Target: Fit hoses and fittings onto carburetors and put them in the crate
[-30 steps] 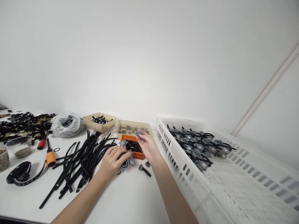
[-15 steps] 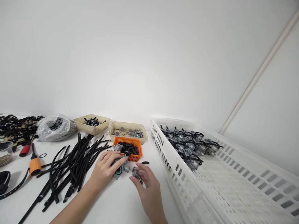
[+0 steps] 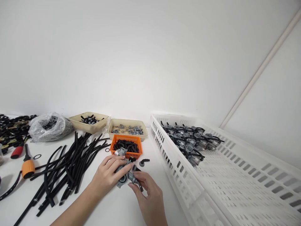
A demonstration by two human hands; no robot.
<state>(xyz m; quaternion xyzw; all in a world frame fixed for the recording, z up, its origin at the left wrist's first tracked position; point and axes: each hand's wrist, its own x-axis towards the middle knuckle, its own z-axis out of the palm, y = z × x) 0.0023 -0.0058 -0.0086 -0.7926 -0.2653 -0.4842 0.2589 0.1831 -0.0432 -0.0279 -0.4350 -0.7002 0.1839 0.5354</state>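
Note:
My left hand is closed over a grey metal part with a round opening, just in front of the orange basket. Between the thumb and fingers of my right hand is a small grey fitting with a dark curved end, touching the side of the metal part. Behind the right fingers, a small round piece with a black tube lies on the white table. The orange basket holds short black pieces.
Black tubes lie left of my arm, with an orange-handled tool beyond. Two beige trays and a plastic bag stand behind. A white crate with grey assemblies is on the right.
My right hand has brought the small fitting left against the metal part. The round piece with the black tube now shows more fully. The whole view has shifted slightly.

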